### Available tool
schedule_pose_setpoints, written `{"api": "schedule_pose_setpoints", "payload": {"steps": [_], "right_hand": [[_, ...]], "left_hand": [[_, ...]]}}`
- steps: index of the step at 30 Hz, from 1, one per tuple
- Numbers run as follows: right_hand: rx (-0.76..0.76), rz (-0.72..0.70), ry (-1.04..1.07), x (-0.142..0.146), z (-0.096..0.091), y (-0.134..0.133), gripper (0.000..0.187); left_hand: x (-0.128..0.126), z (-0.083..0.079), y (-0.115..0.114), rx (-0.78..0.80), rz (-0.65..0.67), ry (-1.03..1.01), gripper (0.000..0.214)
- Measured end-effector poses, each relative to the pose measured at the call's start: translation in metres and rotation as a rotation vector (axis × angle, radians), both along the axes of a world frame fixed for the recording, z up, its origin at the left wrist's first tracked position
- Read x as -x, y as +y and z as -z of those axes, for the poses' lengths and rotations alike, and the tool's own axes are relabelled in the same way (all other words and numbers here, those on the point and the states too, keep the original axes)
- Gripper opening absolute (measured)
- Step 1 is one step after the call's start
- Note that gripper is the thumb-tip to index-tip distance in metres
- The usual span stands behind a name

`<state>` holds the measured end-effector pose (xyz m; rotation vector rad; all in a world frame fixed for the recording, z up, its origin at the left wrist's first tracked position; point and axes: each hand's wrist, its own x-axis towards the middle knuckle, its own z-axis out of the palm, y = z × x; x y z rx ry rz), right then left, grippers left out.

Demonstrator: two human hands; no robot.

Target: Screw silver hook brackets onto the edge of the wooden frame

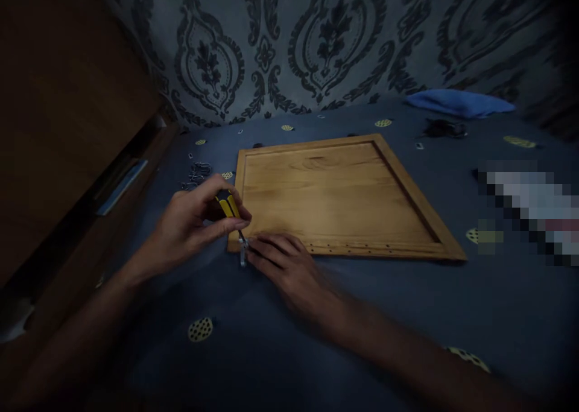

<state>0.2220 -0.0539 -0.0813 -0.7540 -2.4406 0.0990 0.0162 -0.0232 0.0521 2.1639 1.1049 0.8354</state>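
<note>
A yellow-and-black screwdriver [229, 205] is gripped in my left hand [192, 216], thumb and fingers closed around its handle. Its shaft slants down to a small silver metal fitting [243, 254] at the near left corner of a framed wooden panel [316, 186]. My right hand [289, 264] rests palm down over the panel's near edge, fingertips holding the fitting from the right; its thumb is mostly hidden. Several small dark holes or dots run along the near frame strip, right of my fingers.
Loose metal pieces [199, 171] lie left of the panel on the dark blue patterned cloth [280, 351]. A blue cloth bundle [459, 103] and a dark item [444, 128] lie at the back right, with a blurred-out object [538, 204] nearer. Wooden furniture [67, 98] stands at the left.
</note>
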Motion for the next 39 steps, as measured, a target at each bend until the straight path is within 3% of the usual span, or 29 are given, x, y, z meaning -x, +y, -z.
{"api": "schedule_pose_setpoints", "payload": {"steps": [7, 20, 27, 39], "right_hand": [[-0.014, 0.016, 0.007, 0.001, 0.000, -0.001, 0.041], [-0.023, 0.029, 0.021, -0.001, -0.005, -0.002, 0.042], [-0.031, 0.001, 0.058, -0.001, -0.004, -0.001, 0.039], [0.005, -0.005, 0.064, 0.000, -0.009, -0.002, 0.035]], "left_hand": [[-0.006, 0.005, -0.001, -0.158, -0.187, 0.045, 0.039], [-0.002, -0.001, 0.004, -0.099, -0.099, 0.068, 0.032], [0.002, -0.009, 0.001, -0.061, 0.018, 0.119, 0.023], [-0.002, -0.001, -0.002, -0.198, -0.091, 0.159, 0.027]]}}
